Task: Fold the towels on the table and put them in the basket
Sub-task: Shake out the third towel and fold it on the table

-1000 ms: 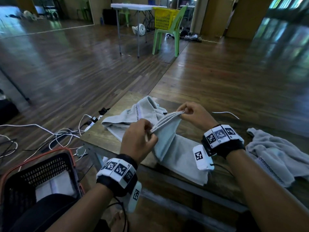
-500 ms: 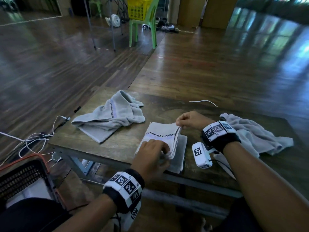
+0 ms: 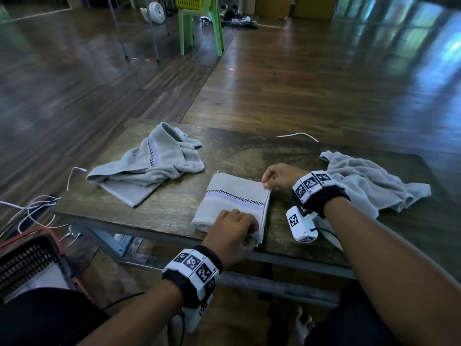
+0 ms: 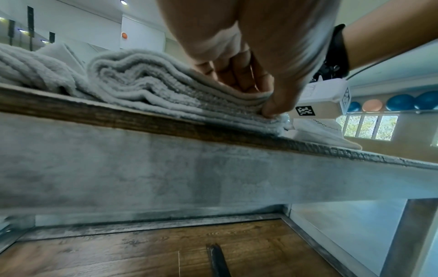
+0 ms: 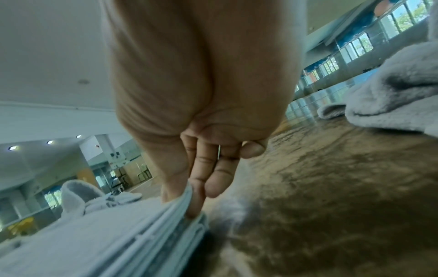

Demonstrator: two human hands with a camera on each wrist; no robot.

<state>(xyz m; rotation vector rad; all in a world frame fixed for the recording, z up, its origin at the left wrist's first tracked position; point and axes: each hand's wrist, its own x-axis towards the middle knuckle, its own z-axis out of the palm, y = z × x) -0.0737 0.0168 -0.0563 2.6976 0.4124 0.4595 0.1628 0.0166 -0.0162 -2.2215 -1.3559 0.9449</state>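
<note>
A grey folded towel (image 3: 232, 198) with a checked stripe lies flat near the front edge of the dark wooden table (image 3: 249, 156). My left hand (image 3: 234, 233) pinches its near right corner; in the left wrist view the thumb and fingers (image 4: 267, 105) clamp the stacked layers (image 4: 166, 93). My right hand (image 3: 277, 177) pinches the far right corner, with the layers (image 5: 166, 221) between thumb and forefinger in the right wrist view. A crumpled grey towel (image 3: 149, 168) lies at the table's left, another crumpled towel (image 3: 369, 181) at the right. The black basket with an orange rim (image 3: 27, 258) stands on the floor, lower left.
White cables (image 3: 30, 211) trail on the floor left of the table. A loose white cord (image 3: 299, 134) lies at the table's far edge. A green chair (image 3: 199, 23) with a yellow basket and a small fan (image 3: 156, 10) stand far back. My bare foot (image 3: 301, 325) is under the table.
A second ago both hands held the towel's edge up in the air. They have laid it down folded on the table, and the doubled towel now lies flat and squared.
</note>
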